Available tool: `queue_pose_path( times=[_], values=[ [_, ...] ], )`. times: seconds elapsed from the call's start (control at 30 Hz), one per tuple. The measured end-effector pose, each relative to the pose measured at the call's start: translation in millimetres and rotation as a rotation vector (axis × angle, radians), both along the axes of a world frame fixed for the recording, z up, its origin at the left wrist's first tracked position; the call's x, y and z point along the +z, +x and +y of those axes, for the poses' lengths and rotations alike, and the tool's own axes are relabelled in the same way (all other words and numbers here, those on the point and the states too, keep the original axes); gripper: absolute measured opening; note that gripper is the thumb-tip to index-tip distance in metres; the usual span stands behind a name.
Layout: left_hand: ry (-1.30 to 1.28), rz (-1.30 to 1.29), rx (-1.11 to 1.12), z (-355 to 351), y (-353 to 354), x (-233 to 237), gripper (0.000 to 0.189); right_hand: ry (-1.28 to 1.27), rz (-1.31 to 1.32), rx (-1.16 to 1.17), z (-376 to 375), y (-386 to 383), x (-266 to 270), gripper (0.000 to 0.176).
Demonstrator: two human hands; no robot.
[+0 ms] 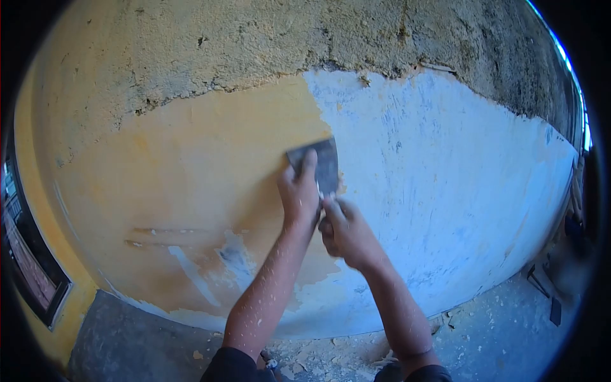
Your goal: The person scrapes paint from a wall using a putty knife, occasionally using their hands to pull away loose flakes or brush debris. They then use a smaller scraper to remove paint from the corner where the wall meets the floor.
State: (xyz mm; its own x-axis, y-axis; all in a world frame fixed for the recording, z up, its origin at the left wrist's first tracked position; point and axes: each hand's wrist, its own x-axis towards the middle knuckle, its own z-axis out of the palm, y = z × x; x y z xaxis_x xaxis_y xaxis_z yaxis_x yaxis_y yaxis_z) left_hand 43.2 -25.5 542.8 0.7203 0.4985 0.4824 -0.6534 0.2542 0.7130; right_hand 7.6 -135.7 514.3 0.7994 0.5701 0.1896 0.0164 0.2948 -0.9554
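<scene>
A wide metal paint scraper (326, 167) lies with its blade against the wall, at the border between yellow paint and bared white surface. My right hand (347, 232) is closed around its handle, below the blade. Higher up and to the left, my left hand (299, 194) grips the blade, with one digit laid along its face; its other fingers are mostly hidden. The yellow paint (210, 159) covers the wall to the left. To the right spreads the scraped whitish-blue patch (445, 172). Pale flecks dot both forearms.
Rough, bare plaster (254, 44) runs along the upper wall. Paint flakes (318, 356) litter the grey floor (140, 337) at the wall's foot. A dark-framed window (38, 274) is at far left. A dark long-handled tool (541, 286) lies on the right.
</scene>
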Motion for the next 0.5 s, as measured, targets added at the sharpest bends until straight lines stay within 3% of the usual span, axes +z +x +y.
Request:
queue_pose_path(
  times=[0.1,0.17,0.27,0.5],
  values=[
    [0.043,-0.069,-0.031,5.9,4.8,21.3,0.033,0.046,-0.067,0.021,2.2,2.4,23.9,0.028],
    [-0.004,-0.047,-0.007,3.5,1.3,3.9,0.032,-0.013,-0.109,-0.083,0.3,-9.2,7.3,0.027],
    [0.003,0.039,0.027,-7.6,-15.8,-42.9,0.031,-0.033,0.089,0.023,-13.3,-16.0,-30.5,0.025],
    [0.168,0.074,0.117,5.9,-6.0,-22.8,0.033,-0.009,0.090,0.012,6.6,-7.0,-15.5,0.025]
  ],
)
